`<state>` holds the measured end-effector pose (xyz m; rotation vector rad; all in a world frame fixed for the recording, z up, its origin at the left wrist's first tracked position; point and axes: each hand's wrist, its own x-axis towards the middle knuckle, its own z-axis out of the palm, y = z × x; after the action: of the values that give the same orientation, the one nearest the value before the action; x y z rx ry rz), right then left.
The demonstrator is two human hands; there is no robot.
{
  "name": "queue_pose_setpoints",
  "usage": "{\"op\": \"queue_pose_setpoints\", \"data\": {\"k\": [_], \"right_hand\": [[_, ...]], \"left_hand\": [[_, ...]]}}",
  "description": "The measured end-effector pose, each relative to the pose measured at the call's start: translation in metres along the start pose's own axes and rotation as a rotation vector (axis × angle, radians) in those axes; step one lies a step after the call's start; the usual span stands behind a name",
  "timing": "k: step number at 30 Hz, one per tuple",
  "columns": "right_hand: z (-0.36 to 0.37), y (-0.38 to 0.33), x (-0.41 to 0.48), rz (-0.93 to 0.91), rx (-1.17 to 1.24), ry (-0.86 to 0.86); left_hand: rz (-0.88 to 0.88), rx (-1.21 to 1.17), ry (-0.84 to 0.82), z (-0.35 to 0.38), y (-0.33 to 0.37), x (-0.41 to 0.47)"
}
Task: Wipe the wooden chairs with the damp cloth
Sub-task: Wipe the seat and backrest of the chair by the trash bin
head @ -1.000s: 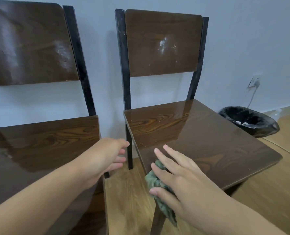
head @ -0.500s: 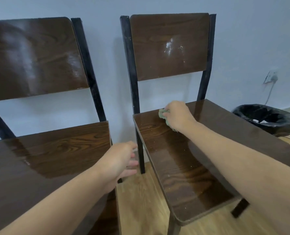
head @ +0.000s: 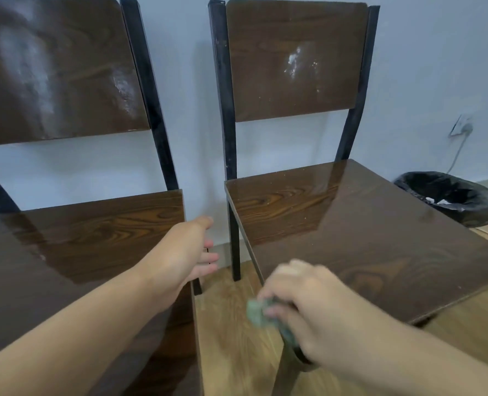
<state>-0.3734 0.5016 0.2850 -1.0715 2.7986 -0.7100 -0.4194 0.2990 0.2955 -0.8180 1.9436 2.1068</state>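
Observation:
Two dark wooden chairs with black metal frames stand side by side against a pale wall. On the right chair [head: 365, 230], my right hand [head: 302, 304] presses a green damp cloth [head: 255, 311] onto the seat's near left corner; the hand is blurred. A whitish smear marks this chair's backrest. My left hand [head: 185, 252] hovers, fingers loosely apart and holding nothing, over the right edge of the left chair's seat [head: 80, 238]. That seat shines with a wet-looking gloss.
A bin lined with a black bag [head: 451, 195] sits on the floor to the right of the right chair. Above it a wall socket [head: 461, 125] has a cable plugged in. Wooden floor [head: 231, 338] shows in the narrow gap between the chairs.
My right hand has pulled the cloth from the seat's far left corner back along the left edge to the near corner. My left hand has barely moved.

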Motion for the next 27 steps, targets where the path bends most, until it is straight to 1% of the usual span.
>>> {"op": "queue_pose_setpoints", "data": {"k": [2,3,5,7,9,11,13,14,16,19,22,25,26,27], "right_hand": [[-0.009,-0.009,-0.024,0.036,0.084,-0.103],[-0.019,-0.008,-0.028,0.08,0.125,-0.082],[-0.043,0.012,-0.019,0.169,0.148,0.095],[-0.064,0.055,0.012,0.3,0.059,0.265],[-0.074,0.105,0.053,0.455,-0.025,0.379],[-0.066,0.147,0.081,0.524,-0.067,0.414],[-0.056,0.151,0.09,0.573,-0.073,0.37],[-0.053,0.141,0.086,0.558,-0.072,0.347],[-0.043,0.108,0.064,0.458,-0.033,0.29],[-0.014,0.05,-0.001,0.274,-0.036,0.201],[0.006,0.005,-0.047,0.145,0.075,0.162],[0.002,-0.007,-0.046,0.15,0.272,0.074],[-0.005,-0.005,-0.04,0.165,0.308,0.089],[-0.012,0.002,-0.032,0.191,0.314,0.15]], "left_hand": [[-0.002,0.017,-0.009,0.003,0.001,-0.002],[-0.002,0.028,-0.01,0.005,0.002,-0.003],[0.007,0.057,-0.018,0.012,0.001,-0.003],[0.015,0.081,-0.035,0.021,0.001,-0.005],[0.003,0.061,-0.038,0.029,-0.001,-0.007],[-0.025,0.03,-0.03,0.035,-0.002,-0.009],[-0.038,0.016,-0.026,0.038,-0.003,-0.01],[-0.039,0.013,-0.023,0.039,-0.003,-0.01],[-0.039,0.007,-0.013,0.038,-0.003,-0.01],[-0.041,0.012,-0.024,0.033,-0.004,-0.009],[-0.038,0.025,-0.036,0.028,-0.004,-0.009],[-0.025,0.054,-0.015,0.026,-0.003,-0.007],[-0.02,0.063,-0.007,0.027,-0.002,-0.006],[-0.019,0.066,0.0,0.028,-0.001,-0.004]]}}
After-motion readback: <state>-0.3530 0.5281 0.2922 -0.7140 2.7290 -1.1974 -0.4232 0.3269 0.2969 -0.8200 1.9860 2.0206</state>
